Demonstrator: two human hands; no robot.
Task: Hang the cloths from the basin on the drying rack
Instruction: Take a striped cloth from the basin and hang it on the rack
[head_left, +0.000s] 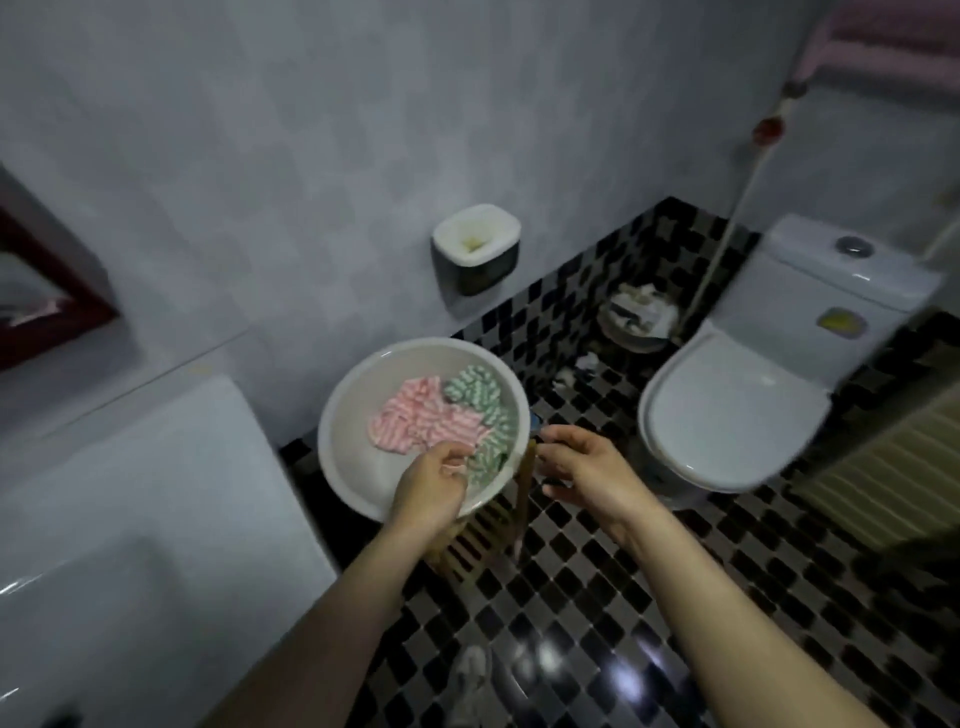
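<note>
So the white basin sits on a little wooden stool on the checkered floor, with the toilet off to its right. Two striped cloths are inside: the pink cloth spread across the middle, and the green cloth bunched along the basin's right side, partly under the pink one. The left hand reaches over the near rim, fingers curled and pinching the pink cloth's near edge. The right hand hovers just outside the right rim, fingers loose and apart, holding nothing.
</note>
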